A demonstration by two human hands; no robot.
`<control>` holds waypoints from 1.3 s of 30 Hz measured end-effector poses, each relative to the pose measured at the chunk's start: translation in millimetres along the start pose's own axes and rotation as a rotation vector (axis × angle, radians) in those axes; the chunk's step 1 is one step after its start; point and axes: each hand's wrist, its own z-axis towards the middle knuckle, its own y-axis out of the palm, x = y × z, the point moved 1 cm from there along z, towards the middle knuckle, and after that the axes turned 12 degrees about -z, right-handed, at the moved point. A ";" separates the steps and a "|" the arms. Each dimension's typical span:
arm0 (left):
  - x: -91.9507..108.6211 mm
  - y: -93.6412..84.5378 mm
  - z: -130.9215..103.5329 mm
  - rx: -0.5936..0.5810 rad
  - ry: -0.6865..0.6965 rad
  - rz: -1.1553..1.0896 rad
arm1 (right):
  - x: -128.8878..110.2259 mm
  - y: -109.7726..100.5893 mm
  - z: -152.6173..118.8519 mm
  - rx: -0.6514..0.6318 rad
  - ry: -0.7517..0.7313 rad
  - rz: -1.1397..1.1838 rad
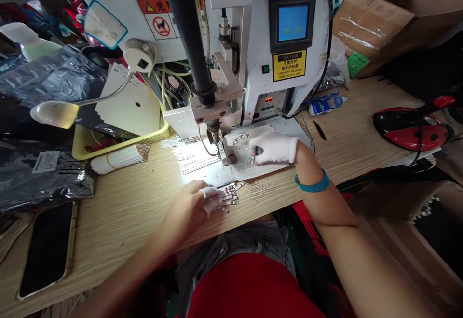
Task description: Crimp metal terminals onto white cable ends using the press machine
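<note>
My left hand [198,200], with white covers on some fingers, rests at the table's front edge. Its fingers close over a bunch of thin white strips [230,193] with dark and reddish marks near their ends. In a white glove, my right hand [273,148] is over a metal plate [246,163] to the right of the machine head. Its fingers are curled with the tips close together; whatever they pinch is too small to make out. Small metal pieces [241,137] lie on that plate. More white strips [195,156] lie side by side under the machine head [215,134].
A rolled bundle of white sticks [119,159] lies by a yellow basket [123,146]. At the left is a phone [47,248]. A desk lamp [54,114] reaches in. To the right are a blue-white packet [327,103], a red-black ladybird-shaped object [412,127] and a cardboard box [376,23].
</note>
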 end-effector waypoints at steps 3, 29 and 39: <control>-9.9 -7.1 4.9 0.098 0.052 0.115 | -4.9 4.8 8.0 0.056 -0.086 -0.133; -15.2 -48.3 66.2 0.124 0.006 0.017 | -30.3 40.9 26.8 0.146 0.021 0.484; -15.1 -53.2 73.0 0.039 -0.125 -0.223 | -30.9 51.6 38.0 0.008 0.038 0.581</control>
